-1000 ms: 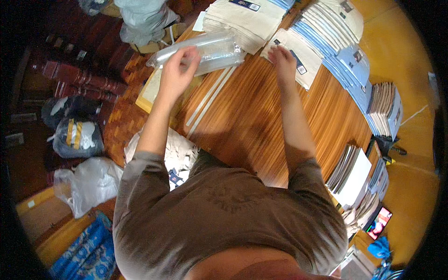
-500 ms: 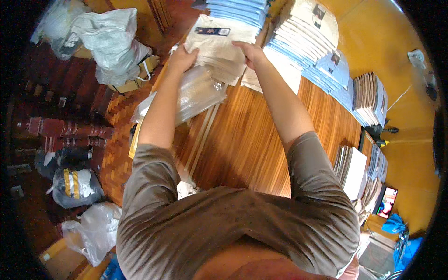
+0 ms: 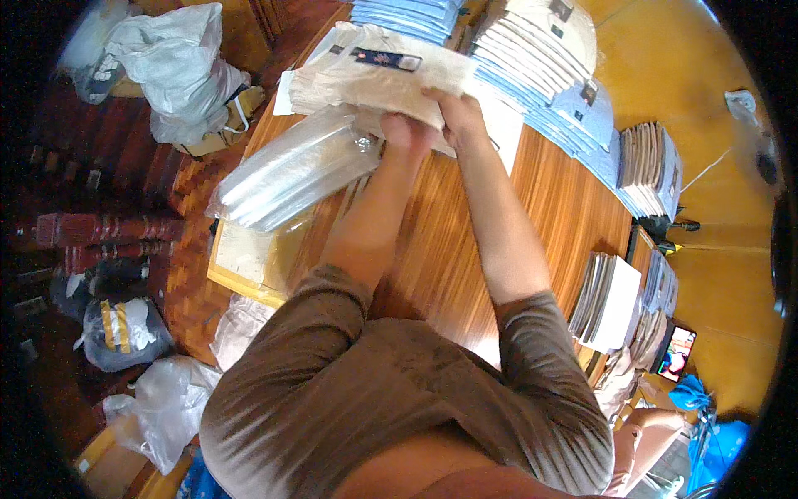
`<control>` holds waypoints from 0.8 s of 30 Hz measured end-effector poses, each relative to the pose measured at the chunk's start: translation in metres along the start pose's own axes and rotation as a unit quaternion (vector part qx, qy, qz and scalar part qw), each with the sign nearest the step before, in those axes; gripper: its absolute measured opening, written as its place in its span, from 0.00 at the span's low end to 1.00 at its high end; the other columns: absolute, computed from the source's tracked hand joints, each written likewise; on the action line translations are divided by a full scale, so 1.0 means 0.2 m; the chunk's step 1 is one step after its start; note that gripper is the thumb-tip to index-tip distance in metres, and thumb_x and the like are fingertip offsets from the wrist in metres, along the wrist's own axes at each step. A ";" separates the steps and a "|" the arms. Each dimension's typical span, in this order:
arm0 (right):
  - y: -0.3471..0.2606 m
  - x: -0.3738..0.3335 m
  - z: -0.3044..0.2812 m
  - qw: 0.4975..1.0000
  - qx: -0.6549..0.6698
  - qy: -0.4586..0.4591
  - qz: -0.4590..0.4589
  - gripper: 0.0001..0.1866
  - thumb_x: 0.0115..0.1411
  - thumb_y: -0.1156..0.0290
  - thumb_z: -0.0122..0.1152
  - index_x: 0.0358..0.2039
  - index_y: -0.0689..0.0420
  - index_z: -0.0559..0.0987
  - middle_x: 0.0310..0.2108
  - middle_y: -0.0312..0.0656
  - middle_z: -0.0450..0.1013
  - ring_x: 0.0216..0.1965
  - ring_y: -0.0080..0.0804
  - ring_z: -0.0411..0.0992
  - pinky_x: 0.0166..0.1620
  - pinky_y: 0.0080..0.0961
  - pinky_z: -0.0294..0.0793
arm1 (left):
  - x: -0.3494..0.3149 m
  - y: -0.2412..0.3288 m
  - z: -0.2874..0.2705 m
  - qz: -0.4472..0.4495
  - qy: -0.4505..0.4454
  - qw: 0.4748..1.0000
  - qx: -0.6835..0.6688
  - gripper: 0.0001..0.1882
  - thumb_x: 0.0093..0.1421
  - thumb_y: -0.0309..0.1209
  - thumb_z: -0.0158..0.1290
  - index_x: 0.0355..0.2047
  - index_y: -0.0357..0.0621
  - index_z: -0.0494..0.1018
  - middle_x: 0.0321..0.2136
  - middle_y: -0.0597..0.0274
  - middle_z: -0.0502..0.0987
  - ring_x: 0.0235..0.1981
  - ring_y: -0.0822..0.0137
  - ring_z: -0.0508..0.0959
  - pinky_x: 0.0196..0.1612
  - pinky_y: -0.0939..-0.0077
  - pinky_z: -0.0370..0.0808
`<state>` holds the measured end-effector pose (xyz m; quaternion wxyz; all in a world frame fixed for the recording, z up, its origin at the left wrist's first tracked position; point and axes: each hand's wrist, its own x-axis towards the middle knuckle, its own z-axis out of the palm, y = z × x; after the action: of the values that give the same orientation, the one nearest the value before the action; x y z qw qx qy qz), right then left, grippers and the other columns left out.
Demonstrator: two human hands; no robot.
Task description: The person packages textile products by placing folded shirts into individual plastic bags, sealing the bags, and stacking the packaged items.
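A folded cream garment (image 3: pixel 332 79) with a dark tag lies slanted at the far side of the table, its near right part raised. My right hand (image 3: pixel 459 116) is closed on its near right edge, thumb on top. My left hand (image 3: pixel 405 131) is at the near edge, close beside the right; its fingers are partly hidden under the cloth and smeared. Next to the left forearm lies a pile of clear plastic sleeves (image 3: pixel 291 170), partly under the garment. White sheets or packaging show beneath and beside it.
Light blue garments (image 3: pixel 407 18) are stacked beyond. Along the right stand stacks of cream garments (image 3: pixel 540 41), blue garments (image 3: pixel 573 125) and brown garments (image 3: pixel 652 162). Nearer are grey folded pieces (image 3: pixel 598 291) and a lit phone (image 3: pixel 677 353). Sacks (image 3: pixel 174 71) and plastic bags (image 3: pixel 166 407) lie left of the wooden table (image 3: pixel 449 249).
My left hand has moved from the garment's left side to its near edge, beside my right hand. The garment now slants, with its near right part raised. The view has shifted slightly.
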<state>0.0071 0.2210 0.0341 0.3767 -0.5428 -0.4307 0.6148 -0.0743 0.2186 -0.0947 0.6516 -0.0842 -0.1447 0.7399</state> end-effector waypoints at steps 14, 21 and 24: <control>0.91 -1.21 -1.35 0.988 -0.136 -0.034 0.072 0.29 0.56 0.70 0.77 0.57 0.63 0.77 0.50 0.41 0.80 0.51 0.31 0.77 0.58 0.32 0.75 | -1.44 -0.11 -0.11 -0.232 0.240 0.893 0.303 0.40 0.72 0.59 0.40 0.68 0.35 0.63 0.64 0.44 0.71 0.62 0.47 0.74 0.67 0.50 0.69; 0.84 -0.80 -1.45 0.935 -0.263 -0.233 -0.045 0.35 0.54 0.73 0.75 0.62 0.61 0.73 0.49 0.41 0.78 0.51 0.32 0.75 0.57 0.31 0.74 | -2.10 -0.21 0.00 -0.384 0.340 0.710 0.483 0.24 0.67 0.25 0.60 0.60 0.35 0.68 0.54 0.56 0.78 0.58 0.58 0.78 0.62 0.64 0.76; 0.81 -0.62 -1.31 0.915 -0.297 -0.243 -0.126 0.34 0.54 0.72 0.74 0.62 0.60 0.74 0.52 0.45 0.77 0.52 0.35 0.76 0.57 0.33 0.76 | -2.12 -0.15 0.08 -0.441 0.343 0.675 0.482 0.24 0.67 0.31 0.62 0.59 0.32 0.69 0.57 0.50 0.77 0.57 0.60 0.79 0.60 0.68 0.78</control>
<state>0.2835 0.0817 -0.0858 0.1562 -0.4046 -0.7369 0.5185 0.0079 -0.1991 -0.0972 0.8565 0.0668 0.4453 0.2525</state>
